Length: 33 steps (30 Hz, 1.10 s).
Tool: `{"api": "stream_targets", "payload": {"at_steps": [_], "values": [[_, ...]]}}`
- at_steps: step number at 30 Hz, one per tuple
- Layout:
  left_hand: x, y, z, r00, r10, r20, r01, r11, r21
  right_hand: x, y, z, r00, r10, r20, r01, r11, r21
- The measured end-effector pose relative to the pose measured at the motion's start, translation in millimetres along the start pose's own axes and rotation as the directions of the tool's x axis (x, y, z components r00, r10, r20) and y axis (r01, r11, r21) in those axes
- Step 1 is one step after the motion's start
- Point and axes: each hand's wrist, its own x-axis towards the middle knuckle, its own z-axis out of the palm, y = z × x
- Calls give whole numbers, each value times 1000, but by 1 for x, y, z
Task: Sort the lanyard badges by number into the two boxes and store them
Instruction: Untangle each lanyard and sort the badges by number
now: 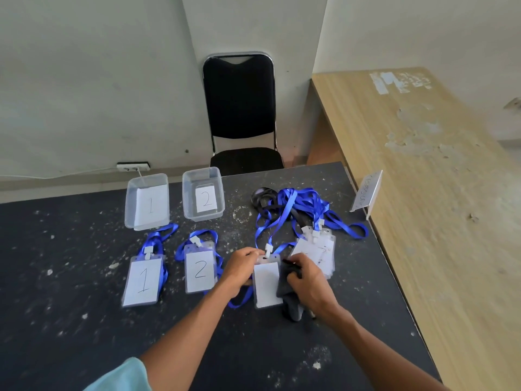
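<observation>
The left hand (239, 268) pinches the top edge of a badge (266, 286) by its white clip, pinning it flat on the dark table (84, 320). The right hand (308, 280) is clenched round a dark cloth (290, 303) laid against the badge's right side, probably to wipe it; its face reads blank from here, so I cannot tell its number. 2 badges already lie face up in front of their matching boxes, the 1 badge (143, 280) below box 1 (131, 204) and the 2 badge (200, 268) below box 2 (187, 198), likely staged as markers for each pile. Neither box holds a badge yet. The unsorted stack (318, 251) sits just right of the hands, its blue straps (301, 203) tangled behind, so each must be pulled free with care
</observation>
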Motion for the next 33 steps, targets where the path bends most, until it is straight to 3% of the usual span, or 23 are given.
{"api": "stream_targets", "payload": {"at_steps": [4,12,15,17,19,21,23,25,29,32,33], "values": [[6,-11,-14,994,-106,37,110,986,-128,12,4,1,997,19,-74,-31,984,-175],[6,-23,-17,984,-126,125,154,956,-250,25,-12,46,972,-237,10,220,889,-402],[7,-27,-18,986,-113,123,141,956,-256,11,-14,63,869,-465,168,486,741,-463],[9,-29,-17,988,-113,102,134,962,-236,1,-11,62,833,-475,284,553,729,-403],[9,-29,-16,989,-110,100,131,964,-231,4,-7,52,874,-394,283,477,805,-352],[10,-27,-15,988,-101,117,128,961,-247,15,-8,43,950,-307,61,312,912,-267],[9,-25,-13,987,-97,131,130,954,-269,26,-16,42,967,-246,-73,228,954,-192],[8,-23,-12,986,-98,137,134,949,-285,26,-25,52,962,-270,45,273,942,-194],[10,-26,-17,986,-117,120,144,957,-251,9,-22,53,882,-368,295,441,864,-243],[10,-30,-18,984,-118,131,147,961,-233,6,-11,31,825,-310,472,500,790,-356],[11,-31,-17,986,-109,128,136,964,-229,8,-8,24,836,-293,464,483,794,-369]]}}
